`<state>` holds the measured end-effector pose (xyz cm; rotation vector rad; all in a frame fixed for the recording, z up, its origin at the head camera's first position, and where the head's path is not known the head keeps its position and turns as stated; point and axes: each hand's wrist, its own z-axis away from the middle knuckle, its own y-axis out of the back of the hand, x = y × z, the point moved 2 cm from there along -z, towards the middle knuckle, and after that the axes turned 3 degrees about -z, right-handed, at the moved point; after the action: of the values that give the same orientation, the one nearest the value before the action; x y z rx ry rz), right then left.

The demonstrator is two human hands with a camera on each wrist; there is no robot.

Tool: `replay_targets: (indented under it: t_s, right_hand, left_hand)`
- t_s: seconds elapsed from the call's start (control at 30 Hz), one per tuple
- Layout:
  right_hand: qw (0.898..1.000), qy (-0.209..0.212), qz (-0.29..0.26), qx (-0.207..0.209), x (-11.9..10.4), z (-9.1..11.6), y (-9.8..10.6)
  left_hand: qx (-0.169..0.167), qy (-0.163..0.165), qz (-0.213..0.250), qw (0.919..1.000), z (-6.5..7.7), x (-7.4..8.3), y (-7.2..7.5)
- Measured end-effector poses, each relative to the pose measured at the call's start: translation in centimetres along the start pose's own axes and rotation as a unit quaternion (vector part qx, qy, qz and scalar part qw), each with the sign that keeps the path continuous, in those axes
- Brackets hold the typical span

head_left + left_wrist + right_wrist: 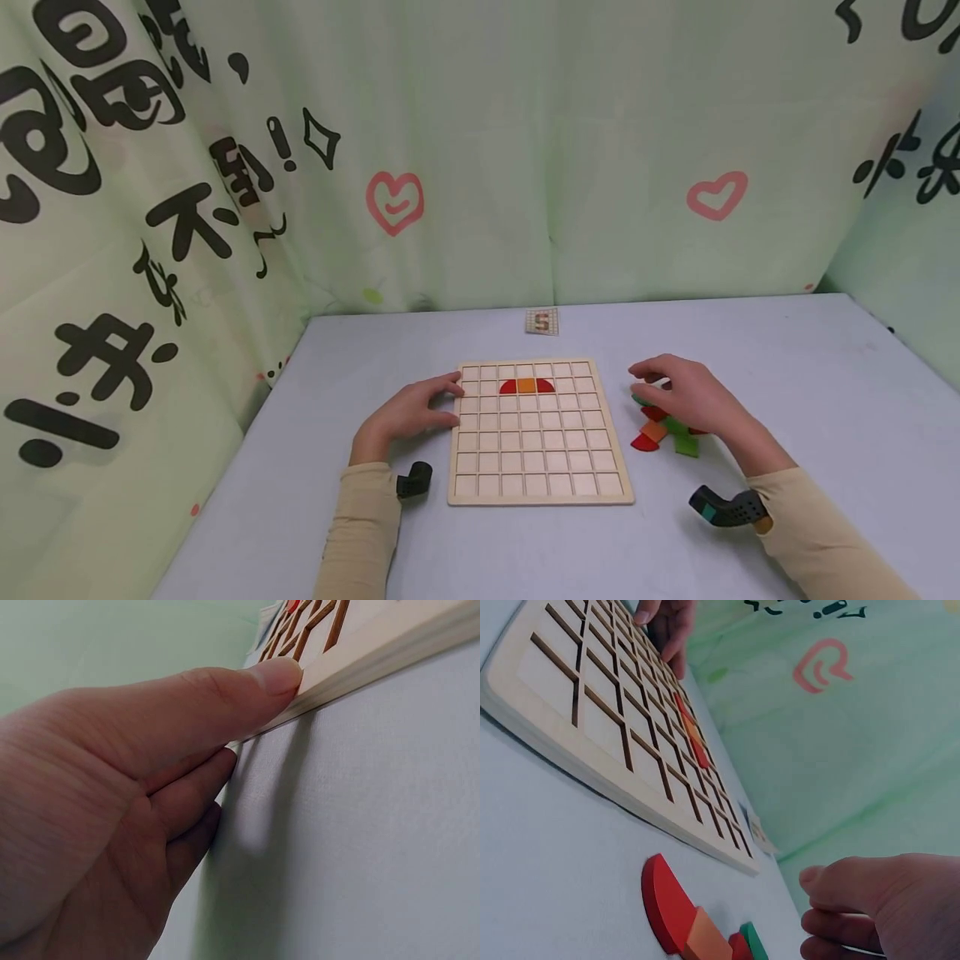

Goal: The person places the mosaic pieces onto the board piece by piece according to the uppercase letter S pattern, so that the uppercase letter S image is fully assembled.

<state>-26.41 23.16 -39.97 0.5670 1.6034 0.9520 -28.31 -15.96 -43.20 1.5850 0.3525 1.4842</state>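
A square wooden grid board [540,501] lies flat on the table. In one of its upper rows an orange square tile [526,386] sits between two red quarter-round tiles [507,387]. My left hand [408,412] touches the board's left edge, thumb and forefinger spread apart; the left wrist view shows the thumb [274,676] against the rim. To the right of the board, my right hand [686,392] hovers over a small pile of tiles, fingers loosely bent, with nothing visible between them. In that pile are red [664,904], orange [706,937] and green [686,446] pieces, partly hidden under the hand.
A small patterned card [542,322] lies at the table's far edge behind the board. Pale green curtains [480,150] with black lettering and red hearts hang behind and to the left. Black wrist-worn devices [727,507] sit at both cuffs.
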Motion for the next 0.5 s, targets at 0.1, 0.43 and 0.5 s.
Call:
replay_targets:
  t_s: [0.1, 0.43, 0.5]
  right_hand:
    - [1.000, -0.017, 0.000, -0.013, 1.0, 0.7, 0.5]
    - [0.998, -0.030, 0.016, -0.044, 2.4, 1.4, 1.2]
    - [0.998, -0.028, 0.020, -0.057, 2.7, 1.5, 1.5]
  left_hand:
    - [0.001, -0.001, -0.003, 1.0000, 0.1, 0.0, 0.0]
    - [-0.003, 0.010, 0.006, 0.9999, 0.1, 0.1, -0.1]
    - [-0.002, 0.010, 0.005, 0.9999, 0.1, 0.1, 0.0]
